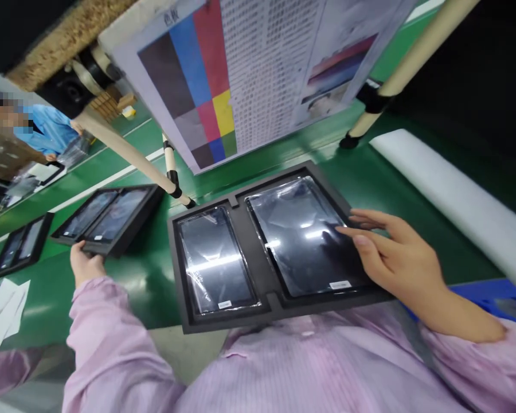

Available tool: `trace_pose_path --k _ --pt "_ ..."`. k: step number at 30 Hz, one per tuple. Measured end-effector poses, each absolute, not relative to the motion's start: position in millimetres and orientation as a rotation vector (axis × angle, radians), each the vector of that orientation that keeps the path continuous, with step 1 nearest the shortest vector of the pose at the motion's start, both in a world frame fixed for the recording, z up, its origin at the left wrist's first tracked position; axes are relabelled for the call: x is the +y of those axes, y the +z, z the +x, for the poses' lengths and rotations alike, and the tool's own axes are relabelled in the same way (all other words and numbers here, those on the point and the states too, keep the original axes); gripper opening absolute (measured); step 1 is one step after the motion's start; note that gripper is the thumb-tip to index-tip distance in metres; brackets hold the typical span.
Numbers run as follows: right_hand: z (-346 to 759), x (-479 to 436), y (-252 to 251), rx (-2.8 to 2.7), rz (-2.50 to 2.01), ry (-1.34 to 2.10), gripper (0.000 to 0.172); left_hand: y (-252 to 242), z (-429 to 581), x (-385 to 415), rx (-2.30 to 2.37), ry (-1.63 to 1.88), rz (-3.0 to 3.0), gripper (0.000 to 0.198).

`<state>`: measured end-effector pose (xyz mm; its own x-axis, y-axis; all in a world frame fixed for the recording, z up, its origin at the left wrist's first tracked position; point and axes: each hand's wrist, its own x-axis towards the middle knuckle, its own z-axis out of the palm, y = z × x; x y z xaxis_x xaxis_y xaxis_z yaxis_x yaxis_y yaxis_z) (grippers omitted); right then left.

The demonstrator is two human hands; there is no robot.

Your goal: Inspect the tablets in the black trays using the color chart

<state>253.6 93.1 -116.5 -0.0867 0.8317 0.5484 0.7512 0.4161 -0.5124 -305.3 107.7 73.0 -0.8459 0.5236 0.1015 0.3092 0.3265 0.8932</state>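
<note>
Right in front of me lies a dark foam tray (258, 252) with two compartments. Each holds a screen-like panel in clear film with a small white label: a narrower panel (217, 258) on the left and a wider panel (301, 235) on the right. Over the wider panel's right edge, my right hand (395, 252) has its fingers stretched out and apart; whether the fingertip touches the glass I cannot tell. My left hand (86, 263) grips the near edge of a second foam tray (112, 248), which also holds two panels. Its fingers are partly hidden.
A third dark tray (47, 229) lies further left, beside white papers (6, 312). A framed colour chart (258, 74) stands behind on beige pipes (129, 152). At right are a white roll (451, 201) and a blue bin (494, 295). A person in blue (54, 129) works at far left.
</note>
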Motion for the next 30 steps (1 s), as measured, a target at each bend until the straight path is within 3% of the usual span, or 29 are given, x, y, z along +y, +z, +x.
trace_pose_path --k 2,4,8,10,12,15,20,24,30 --pt "244.8 92.2 -112.9 -1.897 -1.279 0.185 0.036 77.7 -312.8 66.6 2.382 1.616 0.577 0.035" --pt "223.5 91.7 -100.8 -1.970 -1.169 0.461 0.036 76.5 -310.0 22.4 2.361 1.700 0.447 0.024" --pt "145.5 79.1 -53.2 -1.984 -0.807 1.486 0.036 61.9 -272.9 -50.8 2.276 1.804 0.333 0.011" --pt "99.1 64.5 -29.3 -1.672 -0.689 2.106 0.065 52.5 -245.3 -73.0 2.199 1.847 0.294 0.015" --pt "56.4 48.4 -12.3 -1.574 -0.628 2.305 0.100 42.0 -216.3 -86.9 2.097 1.887 0.243 0.017" --pt "8.4 32.7 1.1 -1.400 -0.659 2.377 0.110 21.7 -175.9 -100.6 1.955 1.926 0.162 0.019" --pt "-13.7 32.7 10.0 -1.351 -0.822 2.196 0.116 -15.6 -156.2 -133.0 1.856 1.956 0.107 0.022" --pt "18.2 35.5 7.8 -1.404 -0.745 2.043 0.112 -19.5 -198.7 -173.7 2.102 2.000 0.021 0.054" --pt "129.7 43.1 -14.9 -1.445 -0.752 1.907 0.104 -23.2 -223.0 -196.3 2.223 1.849 0.089 0.061"
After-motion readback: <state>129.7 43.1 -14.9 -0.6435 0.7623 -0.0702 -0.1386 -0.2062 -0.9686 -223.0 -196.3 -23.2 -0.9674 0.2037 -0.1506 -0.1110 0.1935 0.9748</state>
